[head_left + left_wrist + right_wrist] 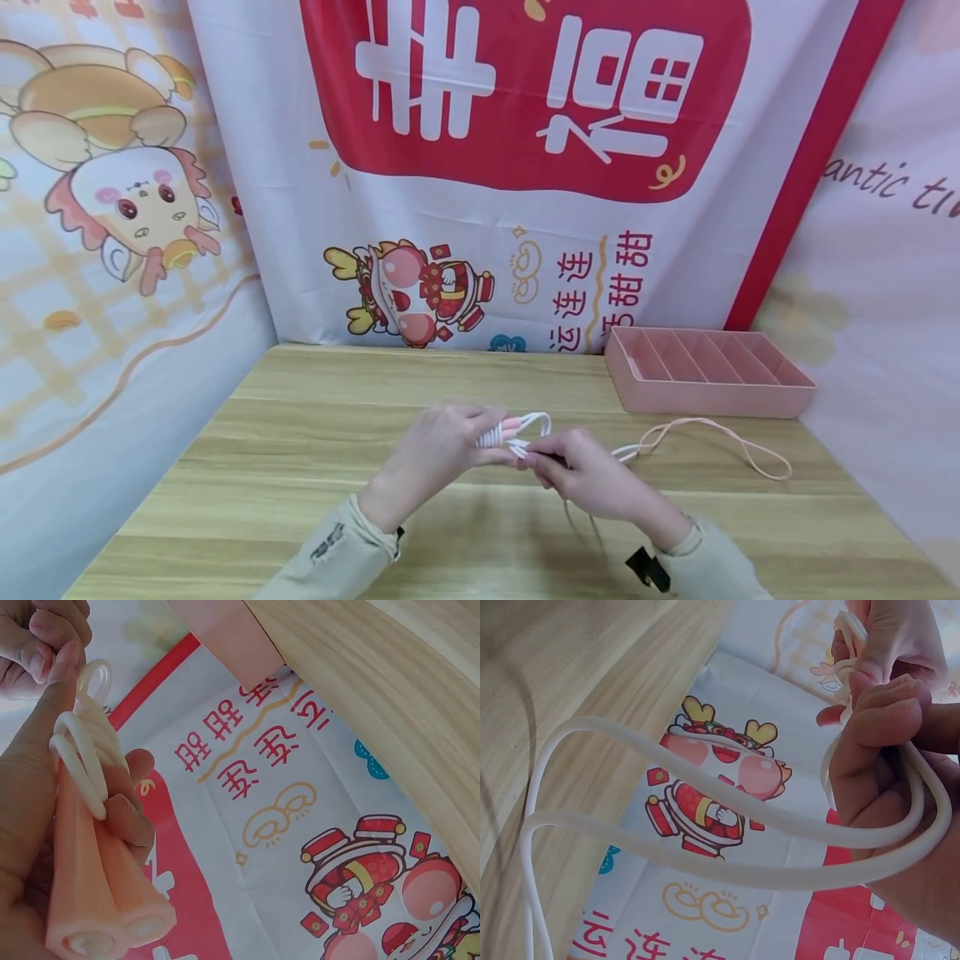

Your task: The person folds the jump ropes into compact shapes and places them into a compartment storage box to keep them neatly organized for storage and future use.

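Above the middle of the table, my left hand (pixel 438 450) grips two pink jump rope handles (pixel 86 877) side by side. White cord (pixel 96 739) is wound round the handles, with fingers and thumb about it. Just to the right, my right hand (pixel 592 479) holds the white rope (pixel 682 859) in curled fingers, close to the left fingertips. A doubled length of it loops out from the right hand in the right wrist view. Beyond that hand, the rope's pink end loop (pixel 750 442) trails to the right over the tabletop.
A pink box (pixel 723 398) with several narrow compartments stands at the table's back right corner. The wooden table (pixel 315 433) meets printed cloth (pixel 420 204) at the back, with more cloth hanging on both sides.
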`<move>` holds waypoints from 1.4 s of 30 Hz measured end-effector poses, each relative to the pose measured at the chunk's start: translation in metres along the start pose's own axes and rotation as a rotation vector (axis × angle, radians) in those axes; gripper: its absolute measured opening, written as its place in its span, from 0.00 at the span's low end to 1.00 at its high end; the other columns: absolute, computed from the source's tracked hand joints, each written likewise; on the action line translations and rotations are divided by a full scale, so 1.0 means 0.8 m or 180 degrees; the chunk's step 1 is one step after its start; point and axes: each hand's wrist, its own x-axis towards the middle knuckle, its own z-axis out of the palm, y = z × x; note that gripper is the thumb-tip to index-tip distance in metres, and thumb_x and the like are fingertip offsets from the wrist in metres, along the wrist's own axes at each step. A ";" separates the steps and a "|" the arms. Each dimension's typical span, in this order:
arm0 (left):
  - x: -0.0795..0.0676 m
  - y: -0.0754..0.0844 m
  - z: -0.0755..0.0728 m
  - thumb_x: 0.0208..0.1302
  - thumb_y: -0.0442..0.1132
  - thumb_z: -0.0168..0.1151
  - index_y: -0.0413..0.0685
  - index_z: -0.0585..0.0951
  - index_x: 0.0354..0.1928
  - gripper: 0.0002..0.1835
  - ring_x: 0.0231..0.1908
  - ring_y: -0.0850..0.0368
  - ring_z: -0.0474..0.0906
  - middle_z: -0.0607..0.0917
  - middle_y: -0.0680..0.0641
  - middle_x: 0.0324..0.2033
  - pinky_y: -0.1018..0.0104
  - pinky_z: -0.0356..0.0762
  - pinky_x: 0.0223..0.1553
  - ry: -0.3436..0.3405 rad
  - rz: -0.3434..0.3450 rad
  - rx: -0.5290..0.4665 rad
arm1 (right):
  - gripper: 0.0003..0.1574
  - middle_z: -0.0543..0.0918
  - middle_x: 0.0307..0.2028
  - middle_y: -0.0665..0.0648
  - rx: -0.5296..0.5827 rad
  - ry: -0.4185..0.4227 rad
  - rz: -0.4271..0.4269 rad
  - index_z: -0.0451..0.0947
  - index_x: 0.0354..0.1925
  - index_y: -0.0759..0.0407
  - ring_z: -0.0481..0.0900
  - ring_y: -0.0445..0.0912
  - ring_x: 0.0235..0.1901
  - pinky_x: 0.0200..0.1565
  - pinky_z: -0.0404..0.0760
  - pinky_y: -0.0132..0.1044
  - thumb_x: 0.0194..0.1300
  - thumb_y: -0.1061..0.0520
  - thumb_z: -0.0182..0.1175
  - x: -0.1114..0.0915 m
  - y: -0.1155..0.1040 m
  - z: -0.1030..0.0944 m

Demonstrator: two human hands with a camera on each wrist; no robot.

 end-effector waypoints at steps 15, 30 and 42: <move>0.000 -0.003 -0.004 0.56 0.56 0.71 0.47 0.82 0.53 0.28 0.33 0.62 0.81 0.86 0.52 0.40 0.66 0.76 0.34 -0.0381 0.0057 0.0068 | 0.11 0.72 0.18 0.48 0.0602 0.0073 0.0284 0.83 0.36 0.62 0.65 0.36 0.13 0.16 0.64 0.27 0.74 0.63 0.54 -0.002 -0.007 -0.003; -0.002 0.000 0.007 0.60 0.55 0.68 0.48 0.77 0.46 0.22 0.25 0.64 0.74 0.80 0.56 0.31 0.73 0.74 0.23 -0.0270 0.0225 0.0188 | 0.13 0.74 0.19 0.44 0.0242 0.0072 0.0078 0.82 0.33 0.52 0.69 0.35 0.19 0.21 0.72 0.30 0.73 0.61 0.55 0.000 -0.005 0.002; -0.001 0.003 0.014 0.64 0.46 0.68 0.47 0.78 0.42 0.13 0.20 0.68 0.65 0.75 0.56 0.25 0.81 0.63 0.19 -0.0277 0.0480 0.0153 | 0.06 0.75 0.21 0.43 0.0058 0.0124 0.0126 0.84 0.34 0.54 0.66 0.34 0.19 0.20 0.67 0.28 0.69 0.57 0.62 -0.002 -0.008 -0.002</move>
